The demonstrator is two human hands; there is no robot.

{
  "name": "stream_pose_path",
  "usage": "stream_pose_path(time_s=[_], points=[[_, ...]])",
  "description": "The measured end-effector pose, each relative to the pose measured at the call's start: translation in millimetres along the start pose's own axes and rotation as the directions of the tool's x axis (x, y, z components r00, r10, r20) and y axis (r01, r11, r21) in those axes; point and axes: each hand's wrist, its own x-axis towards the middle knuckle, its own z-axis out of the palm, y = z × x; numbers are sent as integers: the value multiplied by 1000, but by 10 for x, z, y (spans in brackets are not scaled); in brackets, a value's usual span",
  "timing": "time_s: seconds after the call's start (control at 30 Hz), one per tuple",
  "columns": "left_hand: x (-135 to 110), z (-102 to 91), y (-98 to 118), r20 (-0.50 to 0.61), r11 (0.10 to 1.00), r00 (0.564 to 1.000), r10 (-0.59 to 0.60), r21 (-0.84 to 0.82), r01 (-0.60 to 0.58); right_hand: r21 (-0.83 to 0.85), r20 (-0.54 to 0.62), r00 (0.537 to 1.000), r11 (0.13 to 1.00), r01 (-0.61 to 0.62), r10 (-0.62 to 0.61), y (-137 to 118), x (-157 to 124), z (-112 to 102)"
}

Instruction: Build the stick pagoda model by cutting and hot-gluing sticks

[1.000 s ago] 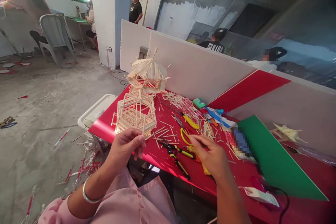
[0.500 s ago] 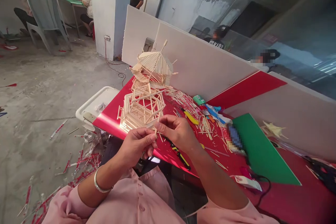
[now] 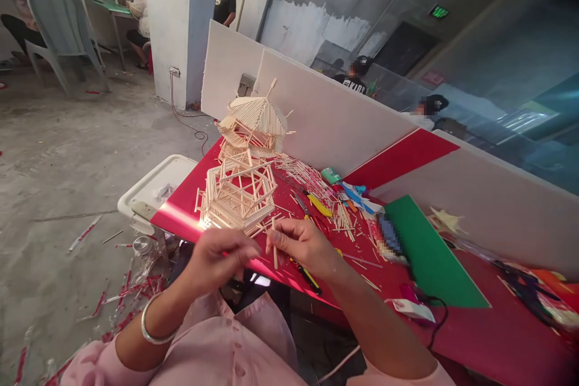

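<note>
A short wooden stick (image 3: 275, 260) stands nearly upright, pinched between the thumb and fingers of my right hand (image 3: 302, 245). Just left of it, my left hand (image 3: 225, 254) has its fingers stretched towards the stick, apart from it, and I see nothing held in them. Beyond both hands, a hexagonal frame of thin wooden sticks (image 3: 237, 184) sits at the near left part of the red table (image 3: 178, 199). Behind that rises a stick-built tower with a pointed roof (image 3: 259, 114). A black and yellow tool (image 3: 310, 277) lies partly hidden beside my right hand.
Loose sticks (image 3: 301, 172), a yellow-handled tool (image 3: 320, 205) and a green board (image 3: 434, 259) lie on the table. White panels (image 3: 316, 108) border its far side. A white stool (image 3: 149, 187) stands left; scraps (image 3: 129, 289) litter the floor. Other people are in the background.
My left hand has come away from the stick and moved left, its fingers now straighter. The stick stays in my right hand and shows more fully. The camera view has shifted slightly.
</note>
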Motion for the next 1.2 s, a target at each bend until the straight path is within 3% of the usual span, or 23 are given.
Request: stream_pose_path(time_s=[0.07,0.1,0.2,0.3,0.4,0.43,0.5,0.57,0.6,0.67,0.73,0.8,0.97,1.2], points=[[56,-35,86,-170,990,976,-133,-78,121,-72,62,998,997,-23,27,-63,-38,20],[89,-37,122,-187,987,971,-149,-88,135,-107,77,997,994,-15,23,-94,-49,32],[173,-4,172,-177,991,979,-105,-95,90,-148,76,997,988,33,-22,-170,-50,58],[205,39,155,-320,990,944,-77,-140,33,-125,29,1000,992,0,4,-243,-42,67],[198,51,122,-411,990,911,-32,-136,-26,-207,73,997,978,35,-20,-347,-53,78],[191,46,113,-457,993,889,-1,-106,-53,-253,98,994,965,67,-44,-386,-50,76],[173,24,92,-595,995,800,73,-6,-96,-328,88,993,939,100,-75,-460,-4,47],[158,-1,58,-683,995,723,100,77,-66,-374,-15,998,926,57,-67,-515,119,-30],[154,-9,32,-685,995,724,81,93,-23,-388,-77,996,921,21,-55,-534,210,-83],[156,-5,-33,-617,992,787,-14,87,86,-420,-184,982,907,-42,-39,-552,429,-197],[171,25,-105,-523,980,844,-119,74,184,-475,-214,976,877,-69,-39,-555,644,-284],[193,65,-162,-461,969,869,-182,68,239,-542,-220,974,836,-82,-47,-549,802,-319],[256,95,-193,-417,963,890,-185,103,248,-618,-226,971,782,-84,-74,-515,927,-302],[296,69,-229,-450,967,876,-175,87,238,-624,-234,969,776,-88,-79,-505,970,-315]])
